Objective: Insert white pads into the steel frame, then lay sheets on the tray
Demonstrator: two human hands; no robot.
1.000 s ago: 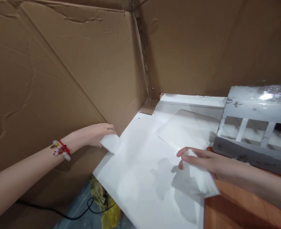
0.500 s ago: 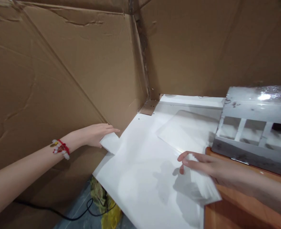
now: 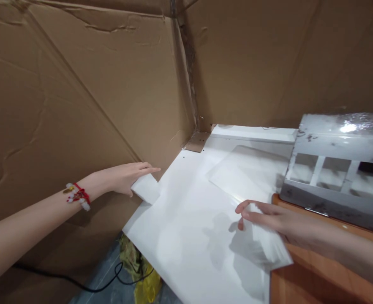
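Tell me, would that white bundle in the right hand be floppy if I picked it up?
Probably a bit floppy: the white bundle shows thin layers, like paper. It's likely light, since the right hand pinches it near one end. It might slip apart, as its layers look slightly fanned.

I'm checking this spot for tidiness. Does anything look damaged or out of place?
Mildly. The slotted unit has dark marks on its pale top, and the left cardboard wall is creased. A crumpled yellow bag beside a looping black cable looks like floor clutter. The white sheets in the right hand look unevenly fanned.
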